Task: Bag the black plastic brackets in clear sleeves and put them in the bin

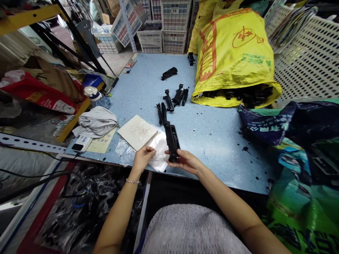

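Note:
My right hand [185, 161] is closed around the lower end of a long black plastic part [172, 143], held above the blue table [214, 137]. To its left, my left hand [144, 157] has thumb and fingertips pinched together over clear plastic bags [159, 155]; whatever sits between the fingertips is too small to make out. Just beyond it lies a square cream tile [137, 132] with many tiny pieces scattered on it. Several similar black parts [168, 100] rest farther up the table, some close behind the held one.
A yellow sack [235, 56] of black parts lies open at the back right, beside dark and green bags [293, 197]. At left are a grey cloth [96, 121], a white device [82, 143] and a bottle [96, 97]. Below the table's front edge sit bagged black items [92, 211].

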`<state>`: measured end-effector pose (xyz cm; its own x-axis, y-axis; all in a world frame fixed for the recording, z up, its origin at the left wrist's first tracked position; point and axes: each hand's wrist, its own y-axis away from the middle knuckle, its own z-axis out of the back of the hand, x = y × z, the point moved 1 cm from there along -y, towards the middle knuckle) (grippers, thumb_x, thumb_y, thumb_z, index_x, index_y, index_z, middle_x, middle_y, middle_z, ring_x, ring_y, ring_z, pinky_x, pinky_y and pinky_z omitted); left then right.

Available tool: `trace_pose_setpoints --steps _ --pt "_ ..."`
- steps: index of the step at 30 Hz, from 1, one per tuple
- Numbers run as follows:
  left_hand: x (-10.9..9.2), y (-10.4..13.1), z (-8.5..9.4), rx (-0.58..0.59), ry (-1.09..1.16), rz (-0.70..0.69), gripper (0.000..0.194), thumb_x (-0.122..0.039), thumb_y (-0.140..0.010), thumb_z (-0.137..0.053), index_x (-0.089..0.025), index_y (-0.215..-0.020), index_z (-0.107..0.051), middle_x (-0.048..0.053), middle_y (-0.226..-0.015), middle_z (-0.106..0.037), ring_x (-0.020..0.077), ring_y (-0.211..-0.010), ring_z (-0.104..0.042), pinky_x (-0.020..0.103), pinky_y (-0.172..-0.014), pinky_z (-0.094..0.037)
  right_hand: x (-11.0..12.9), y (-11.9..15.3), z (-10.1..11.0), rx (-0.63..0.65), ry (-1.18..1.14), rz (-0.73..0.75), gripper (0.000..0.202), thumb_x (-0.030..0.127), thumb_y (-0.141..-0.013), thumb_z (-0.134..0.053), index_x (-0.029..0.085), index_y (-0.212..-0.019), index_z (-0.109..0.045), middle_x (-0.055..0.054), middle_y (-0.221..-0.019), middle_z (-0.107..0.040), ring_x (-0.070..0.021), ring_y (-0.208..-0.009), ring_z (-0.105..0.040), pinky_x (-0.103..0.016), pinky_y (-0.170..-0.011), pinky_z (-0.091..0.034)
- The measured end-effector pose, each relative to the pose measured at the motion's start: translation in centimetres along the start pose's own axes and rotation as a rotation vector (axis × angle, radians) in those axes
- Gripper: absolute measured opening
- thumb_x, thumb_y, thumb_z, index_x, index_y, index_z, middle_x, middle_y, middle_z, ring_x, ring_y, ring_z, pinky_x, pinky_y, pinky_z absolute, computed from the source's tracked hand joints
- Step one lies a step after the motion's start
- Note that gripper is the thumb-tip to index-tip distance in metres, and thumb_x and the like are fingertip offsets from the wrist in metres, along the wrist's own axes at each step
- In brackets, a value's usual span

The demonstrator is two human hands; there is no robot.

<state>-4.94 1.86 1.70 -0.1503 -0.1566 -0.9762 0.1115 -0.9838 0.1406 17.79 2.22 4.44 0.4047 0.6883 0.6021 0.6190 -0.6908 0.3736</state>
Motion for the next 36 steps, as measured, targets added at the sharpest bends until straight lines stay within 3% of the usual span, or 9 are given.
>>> trace_pose_setpoints --steps 5,9,13,16,19,24,29,33,36 --pt "-1.6 1.0 0.5 -0.002 -0.514 -0.389 0.022 -0.009 -0.083 -0.050 -0.017 -0.089 -0.069 0.011 -0.100 -0.068 0.0241 -0.098 -0.062 0.042 -0.092 -0.049 -1.6 -3.2 -0.3 -0.143 0.066 -0.028 0.040 0.042 -0.068 -0.084 0.012 -0.093 -0.074 -0.009 -0.089 -0.072 -0.0182 -0.080 -0.069 -0.034 -0.080 -0.060" --pt "-2.1 0.5 2.2 -0.036 -0.752 -0.402 0.040 -0.005 -0.081 -0.046 -0.014 -0.113 -0.068 0.015 -0.120 -0.063 0.0263 -0.107 -0.061 0.044 -0.099 -0.048 -1.6 -1.6 0.9 -0.218 0.256 0.125 0.039 0.047 -0.074 -0.078 0.015 -0.094 -0.073 -0.007 -0.093 -0.072 -0.0185 -0.082 -0.067 -0.036 -0.082 -0.057" --pt "-1.4 -0.4 2.9 0.101 -0.510 -0.288 0.044 -0.011 -0.080 -0.052 -0.017 -0.122 -0.064 0.012 -0.133 -0.058 0.0156 -0.082 -0.065 0.032 -0.078 -0.056 -0.4 1.6 0.6 -0.035 0.906 0.192 0.040 0.051 -0.081 -0.070 0.018 -0.105 -0.071 -0.007 -0.101 -0.071 -0.0233 -0.092 -0.066 -0.035 -0.082 -0.052" --pt "-1.0 -0.6 3.6 0.135 -0.438 -0.258 0.047 -0.012 -0.080 -0.052 -0.017 -0.126 -0.061 0.013 -0.137 -0.054 0.0114 -0.074 -0.062 0.028 -0.071 -0.056 0.4 3.0 0.1 -0.218 1.579 0.209 0.040 0.046 -0.087 -0.066 0.016 -0.113 -0.066 -0.011 -0.103 -0.068 -0.0272 -0.097 -0.062 -0.037 -0.081 -0.049" --pt "-1.2 -0.1 4.0 0.090 -0.557 -0.287 0.050 -0.011 -0.081 -0.050 -0.018 -0.130 -0.058 0.013 -0.138 -0.052 0.0102 -0.072 -0.062 0.029 -0.076 -0.057 0.5 3.4 -0.6 -0.362 1.876 0.233 0.040 0.041 -0.091 -0.061 0.016 -0.123 -0.060 -0.015 -0.110 -0.065 -0.0302 -0.105 -0.058 -0.038 -0.081 -0.049" --pt "-2.4 2.4 0.9 0.094 -0.799 -0.535 0.067 -0.001 -0.085 -0.040 -0.017 -0.150 -0.034 0.017 -0.152 -0.039 0.0276 -0.134 -0.048 0.042 -0.107 -0.047 -0.3 1.2 -0.7 -0.306 1.434 0.280 0.040 0.041 -0.081 -0.072 0.019 -0.115 -0.063 -0.014 -0.108 -0.064 -0.0313 -0.105 -0.058 -0.044 -0.089 -0.048" --pt "-3.1 5.8 -3.6 0.289 -0.678 -0.697 0.075 -0.001 -0.088 -0.036 -0.022 -0.156 -0.015 0.016 -0.156 -0.030 0.0267 -0.144 -0.036 0.045 -0.112 -0.043 -2.5 -1.8 0.1 -0.230 0.785 0.183 0.047 0.054 -0.093 -0.047 0.015 -0.115 -0.060 -0.011 -0.095 -0.064 -0.0248 -0.089 -0.064 -0.044 -0.081 -0.056" --pt "-3.2 6.1 -4.1 0.312 -0.571 -0.704 0.073 -0.002 -0.089 -0.036 -0.025 -0.156 -0.018 0.014 -0.154 -0.035 0.0241 -0.143 -0.037 0.043 -0.114 -0.041 -4.0 -0.1 -1.0 -0.319 0.880 0.416 0.051 0.036 -0.092 -0.055 0.023 -0.140 -0.042 -0.011 -0.122 -0.054 -0.0248 -0.116 -0.055 -0.047 -0.104 -0.045" --pt "-3.4 5.5 -3.4 0.288 -0.600 -0.667 0.069 -0.008 -0.090 -0.044 -0.024 -0.154 -0.024 0.014 -0.151 -0.038 0.0254 -0.138 -0.043 0.043 -0.110 -0.045 -3.8 2.0 -2.9 -0.201 1.011 0.526 0.056 0.027 -0.097 -0.045 0.027 -0.151 -0.029 -0.013 -0.139 -0.043 -0.0230 -0.131 -0.045 -0.046 -0.114 -0.035"
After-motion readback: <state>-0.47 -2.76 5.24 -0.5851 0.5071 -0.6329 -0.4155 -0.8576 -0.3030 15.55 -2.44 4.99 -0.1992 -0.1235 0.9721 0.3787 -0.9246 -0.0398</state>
